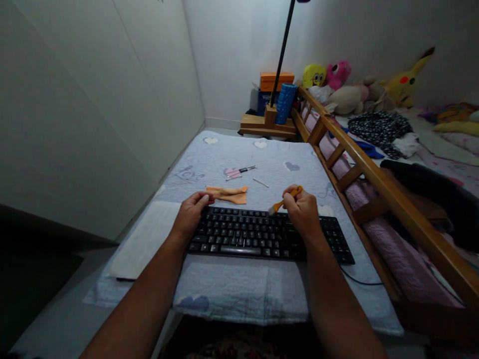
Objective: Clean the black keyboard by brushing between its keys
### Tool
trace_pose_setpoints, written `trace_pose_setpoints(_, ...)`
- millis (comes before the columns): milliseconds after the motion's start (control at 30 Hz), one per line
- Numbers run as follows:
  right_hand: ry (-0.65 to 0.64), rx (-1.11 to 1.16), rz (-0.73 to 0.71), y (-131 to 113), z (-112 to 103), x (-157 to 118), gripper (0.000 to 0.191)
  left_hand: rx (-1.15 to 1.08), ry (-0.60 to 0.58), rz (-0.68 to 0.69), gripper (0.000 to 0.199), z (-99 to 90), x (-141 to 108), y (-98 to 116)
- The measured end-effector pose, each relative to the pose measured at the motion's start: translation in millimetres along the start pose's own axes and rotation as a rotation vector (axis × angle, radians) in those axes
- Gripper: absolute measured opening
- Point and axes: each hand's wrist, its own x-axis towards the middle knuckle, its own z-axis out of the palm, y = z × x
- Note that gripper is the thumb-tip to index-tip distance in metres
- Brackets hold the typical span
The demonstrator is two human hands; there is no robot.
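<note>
A black keyboard (247, 232) lies on a cloth-covered table in front of me. My left hand (192, 212) is closed at its upper left corner, thumb and fingers together by the far edge; the fingers' undersides are hidden. In my right hand (301, 207) is a small paintbrush (277, 205) with a yellow-orange handle, its pale bristles pointing down and left at the top row of keys. An orange cloth (235, 194) lies just beyond the keyboard, close to my left fingertips. Farther back are a cotton swab (261, 183) and a slim tool with a black grip (244, 170).
Left of the keyboard lies a white sheet-like item (144, 239). A black cable (361, 282) runs off to the right. A wooden bed rail (359, 159) borders the table's right side. Behind the table, a dark pole (283, 50) rises from a wooden base (269, 122).
</note>
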Motion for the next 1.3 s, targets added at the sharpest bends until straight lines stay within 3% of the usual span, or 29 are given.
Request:
trace_pose_setpoints(133, -0.158, 0.280, 0.017, -11, 19, -10, 0.025, 0.018, -0.006, 0.001, 0.043, -1.1, 1, -2)
trace_pose_setpoints(300, -0.252, 0.189, -0.089, -21, 36, -17, 0.021, 0.002, -0.002, -0.002, 0.044, -0.8, 1, -2)
trace_pose_setpoints(400, -0.202, 0.033, -0.121, -18, 31, -14, 0.020, 0.006, -0.006, -0.006, 0.043, -0.3, 0, 0)
trace_pose_setpoints(700, -0.042, -0.334, -0.031, 10, -5, 2, 0.021, 0.030, -0.013, 0.009, 0.039, -0.5, -1, 1)
trace_pose_setpoints(867, 0.088, -0.414, 0.048, 23, -26, 7, 0.020, 0.032, -0.018, 0.012, 0.041, -2.0, -1, 1)
trace_pose_setpoints(1000, 0.123, -0.136, 0.074, 19, -28, 6, 0.020, 0.020, -0.018, 0.005, 0.041, -2.9, 1, -2)
trace_pose_setpoints(1133, -0.093, 0.285, 0.104, 5, -7, -2, 0.025, 0.027, -0.020, 0.008, 0.040, -2.9, 1, -4)
trace_pose_setpoints(1300, -0.248, 0.380, 0.058, -7, 24, -14, 0.023, 0.018, -0.025, 0.008, 0.041, -2.0, 1, -3)
